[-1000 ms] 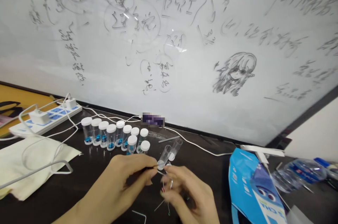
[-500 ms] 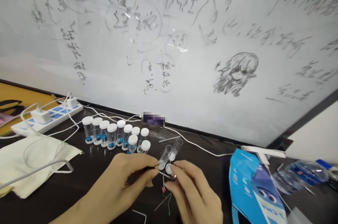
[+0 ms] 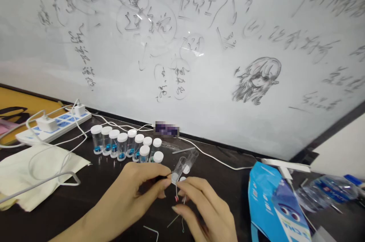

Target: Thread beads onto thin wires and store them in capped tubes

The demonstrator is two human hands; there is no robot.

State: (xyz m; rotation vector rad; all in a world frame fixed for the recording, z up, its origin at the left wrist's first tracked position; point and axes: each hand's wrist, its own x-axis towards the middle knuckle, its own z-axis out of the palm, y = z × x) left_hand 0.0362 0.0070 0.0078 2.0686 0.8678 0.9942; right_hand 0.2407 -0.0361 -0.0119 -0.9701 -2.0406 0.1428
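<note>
My left hand point(image 3: 137, 189) pinches a thin dark tool point(image 3: 168, 176) whose tip meets the wire legs of a small red LED point(image 3: 176, 198). My right hand point(image 3: 205, 207) is closed too, thumb and fingers pinching those wire legs just right of the left fingertips. Two clear empty tubes point(image 3: 185, 164) lie on the dark table point(image 3: 99, 196) right behind my fingers. A row of capped vials point(image 3: 122, 145) with blue contents stands behind and to the left. Another loose LED with long legs point(image 3: 181, 223) lies on the table under my right hand.
A white power strip point(image 3: 54, 126) with chargers and white cables sits far left, beside a cream cloth point(image 3: 34, 173). A blue bag point(image 3: 273, 207) and a plastic water bottle point(image 3: 327, 192) lie at the right. A whiteboard point(image 3: 199, 52) rises behind the table. A bent wire point(image 3: 151, 231) lies near the front edge.
My right hand has shifted its pinch slightly lower on the wire legs, and the red LED hangs between the two hands. The view has drifted slightly.
</note>
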